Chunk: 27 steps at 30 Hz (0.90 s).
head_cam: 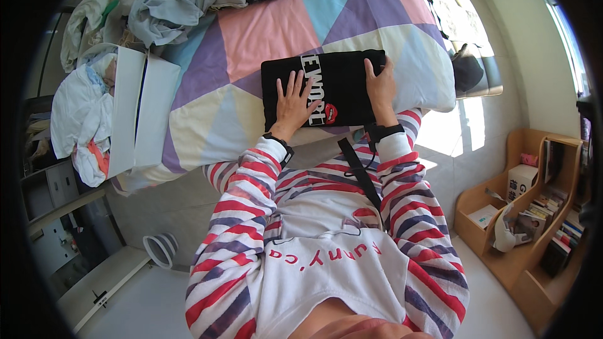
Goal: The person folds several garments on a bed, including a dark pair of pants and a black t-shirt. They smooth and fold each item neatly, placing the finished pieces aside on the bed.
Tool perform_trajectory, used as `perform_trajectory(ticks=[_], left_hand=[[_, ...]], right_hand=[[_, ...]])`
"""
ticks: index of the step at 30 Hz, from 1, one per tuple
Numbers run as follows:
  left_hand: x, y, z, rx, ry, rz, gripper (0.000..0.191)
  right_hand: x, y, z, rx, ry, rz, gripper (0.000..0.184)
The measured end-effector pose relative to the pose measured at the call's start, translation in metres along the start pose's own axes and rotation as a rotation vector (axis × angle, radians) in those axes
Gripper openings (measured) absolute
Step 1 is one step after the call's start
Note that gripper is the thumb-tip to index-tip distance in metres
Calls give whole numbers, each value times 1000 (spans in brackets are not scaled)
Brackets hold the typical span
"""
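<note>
A folded black garment (pixel 348 89), with white lettering and a red lips print, lies flat near the front edge of the bed. My left hand (pixel 293 103) rests palm down on its left half, fingers spread over the cloth. At the right edge, my right hand (pixel 381 87) holds the garment with its thumb on top; the other fingers lie along the side and are partly hidden. Beneath is a bedspread (pixel 268 33) patterned with pink, purple, blue and cream triangles. A black strap (pixel 360 174) hangs below my right wrist.
Left on the bed stands a white box (pixel 127 108) with white clothes (pixel 82 108) spilling out. Rumpled clothes (pixel 165 4) are heaped along the far side. A dark cap (pixel 466 68) sits on a bench right of the bed. Lower right is a wooden bookshelf (pixel 499 263).
</note>
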State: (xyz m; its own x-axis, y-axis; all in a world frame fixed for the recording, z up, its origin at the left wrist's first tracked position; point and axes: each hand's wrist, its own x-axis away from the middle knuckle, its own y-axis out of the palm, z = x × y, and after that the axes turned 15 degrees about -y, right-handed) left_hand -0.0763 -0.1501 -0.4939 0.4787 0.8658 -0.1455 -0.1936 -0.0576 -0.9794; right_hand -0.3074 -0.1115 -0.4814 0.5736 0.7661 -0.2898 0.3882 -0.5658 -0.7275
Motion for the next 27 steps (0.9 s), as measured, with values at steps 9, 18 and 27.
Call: perform_trajectory(ticks=[9,18,27], left_hand=[[5,4,-4,106,40,17,64],[0,17,-79,888,-865,35,53],[4,-4,-92,1650,-915,-787,37]], right_hand=[[-7,18,-2,162,-21,30,65],[47,0,16,233,40,2,86],[-25,-39,6,130,-89,-203,60]])
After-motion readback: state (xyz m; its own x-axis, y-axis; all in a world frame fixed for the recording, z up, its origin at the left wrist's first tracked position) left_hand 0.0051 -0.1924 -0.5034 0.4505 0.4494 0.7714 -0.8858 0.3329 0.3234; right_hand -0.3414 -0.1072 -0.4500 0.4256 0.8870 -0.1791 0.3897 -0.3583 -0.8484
